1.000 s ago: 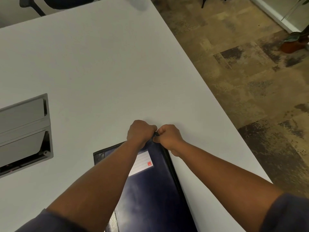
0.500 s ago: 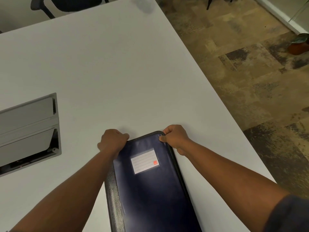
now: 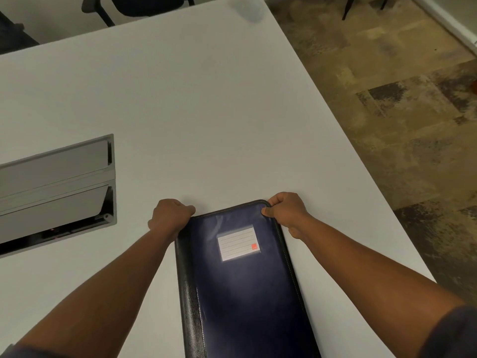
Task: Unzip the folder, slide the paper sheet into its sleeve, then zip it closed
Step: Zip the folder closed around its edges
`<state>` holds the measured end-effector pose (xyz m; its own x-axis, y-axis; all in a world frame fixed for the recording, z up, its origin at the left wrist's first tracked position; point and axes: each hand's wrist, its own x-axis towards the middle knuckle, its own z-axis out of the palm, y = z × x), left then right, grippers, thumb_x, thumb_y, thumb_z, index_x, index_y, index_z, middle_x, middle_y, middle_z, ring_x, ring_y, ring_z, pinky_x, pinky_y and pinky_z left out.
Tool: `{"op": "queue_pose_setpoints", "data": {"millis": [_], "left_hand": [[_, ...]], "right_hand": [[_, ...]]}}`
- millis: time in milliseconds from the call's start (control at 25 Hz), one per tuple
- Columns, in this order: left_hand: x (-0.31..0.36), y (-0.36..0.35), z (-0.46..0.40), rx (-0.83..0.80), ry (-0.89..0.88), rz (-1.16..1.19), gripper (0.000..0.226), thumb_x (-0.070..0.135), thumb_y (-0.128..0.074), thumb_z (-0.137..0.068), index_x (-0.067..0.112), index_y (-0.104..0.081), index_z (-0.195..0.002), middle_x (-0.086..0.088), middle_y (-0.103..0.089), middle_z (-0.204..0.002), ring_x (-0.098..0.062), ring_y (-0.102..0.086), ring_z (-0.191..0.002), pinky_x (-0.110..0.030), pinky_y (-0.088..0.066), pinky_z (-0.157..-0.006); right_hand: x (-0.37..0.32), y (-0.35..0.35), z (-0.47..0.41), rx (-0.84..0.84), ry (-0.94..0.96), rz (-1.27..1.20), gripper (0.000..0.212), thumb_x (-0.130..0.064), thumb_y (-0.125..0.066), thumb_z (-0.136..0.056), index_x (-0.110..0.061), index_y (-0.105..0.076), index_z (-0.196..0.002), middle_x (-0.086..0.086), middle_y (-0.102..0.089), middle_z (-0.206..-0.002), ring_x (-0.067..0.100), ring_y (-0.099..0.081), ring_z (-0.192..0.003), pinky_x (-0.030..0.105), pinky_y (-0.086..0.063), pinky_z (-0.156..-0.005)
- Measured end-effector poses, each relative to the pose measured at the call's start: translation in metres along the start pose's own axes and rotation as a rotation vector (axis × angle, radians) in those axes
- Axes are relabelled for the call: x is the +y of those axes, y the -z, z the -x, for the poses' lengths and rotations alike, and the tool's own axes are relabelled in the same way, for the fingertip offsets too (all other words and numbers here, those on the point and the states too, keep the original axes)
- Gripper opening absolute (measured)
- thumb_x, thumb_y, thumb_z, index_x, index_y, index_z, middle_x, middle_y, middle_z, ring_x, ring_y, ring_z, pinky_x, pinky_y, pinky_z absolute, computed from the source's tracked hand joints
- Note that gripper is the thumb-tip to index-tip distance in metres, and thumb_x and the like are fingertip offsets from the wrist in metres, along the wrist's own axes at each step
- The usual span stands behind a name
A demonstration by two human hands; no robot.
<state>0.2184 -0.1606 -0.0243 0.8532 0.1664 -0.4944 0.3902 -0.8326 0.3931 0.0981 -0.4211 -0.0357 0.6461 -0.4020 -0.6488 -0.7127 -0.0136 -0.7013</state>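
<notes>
Folder [image 3: 247,280] lies flat at lower centre; your left hand [image 3: 169,218] has travelled from the top right corner to the top left, fingers curled there, apparently on the zip pull. Your right hand [image 3: 286,211] still pinches the right corner. Top edge looks zipped, closing nearly done.

Both forearms reach forward, one on each side of the folder [image 3: 242,275]. The left hand [image 3: 169,218] is a curled fist at the folder's far left corner, fingers folded under, its grip unclear. The right hand [image 3: 285,211] curls round the far right corner, thumb pressing the top edge.
</notes>
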Motion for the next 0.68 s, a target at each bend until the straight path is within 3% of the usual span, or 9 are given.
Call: {"op": "queue_pose_setpoints", "data": {"millis": [320,440,600,680], "left_hand": [[-0.011,0.009,-0.004,0.004,0.012,0.037,0.019,0.029,-0.070,-0.065,0.013,-0.062,-0.063,0.000,-0.062,-0.065,-0.027,-0.058,-0.066,-0.040,-0.050,-0.077],[-0.015,0.011,-0.004,-0.035,0.014,0.125,0.023,0.031,-0.067,-0.057,0.013,-0.054,-0.056,0.000,-0.053,-0.058,-0.027,-0.050,-0.062,-0.038,-0.044,-0.069],[-0.024,0.012,-0.007,-0.055,-0.021,0.194,0.010,0.023,-0.073,-0.066,0.016,-0.070,-0.073,0.002,-0.070,-0.079,-0.024,-0.062,-0.076,-0.041,-0.052,-0.077],[-0.028,0.011,-0.010,-0.087,-0.035,0.231,0.002,0.013,-0.073,-0.073,0.014,-0.073,-0.076,-0.001,-0.071,-0.080,-0.023,-0.061,-0.078,-0.036,-0.049,-0.072]], "right_hand": [[0.003,-0.003,-0.001,0.020,0.002,0.016,0.016,-0.012,-0.083,-0.074,-0.012,-0.071,-0.085,0.002,-0.073,-0.085,0.017,-0.066,-0.078,0.033,-0.059,-0.073],[0.003,-0.003,-0.002,0.025,0.001,0.024,0.017,-0.012,-0.083,-0.074,-0.012,-0.071,-0.086,0.003,-0.073,-0.087,0.019,-0.067,-0.081,0.036,-0.059,-0.077],[0.002,-0.003,-0.003,0.016,-0.004,0.034,0.018,-0.012,-0.083,-0.074,-0.011,-0.071,-0.087,0.005,-0.073,-0.089,0.022,-0.068,-0.084,0.038,-0.060,-0.079],[0.002,-0.003,-0.002,0.023,-0.001,0.042,0.017,-0.012,-0.083,-0.074,-0.011,-0.071,-0.087,0.005,-0.073,-0.088,0.022,-0.068,-0.083,0.037,-0.060,-0.078]]}}
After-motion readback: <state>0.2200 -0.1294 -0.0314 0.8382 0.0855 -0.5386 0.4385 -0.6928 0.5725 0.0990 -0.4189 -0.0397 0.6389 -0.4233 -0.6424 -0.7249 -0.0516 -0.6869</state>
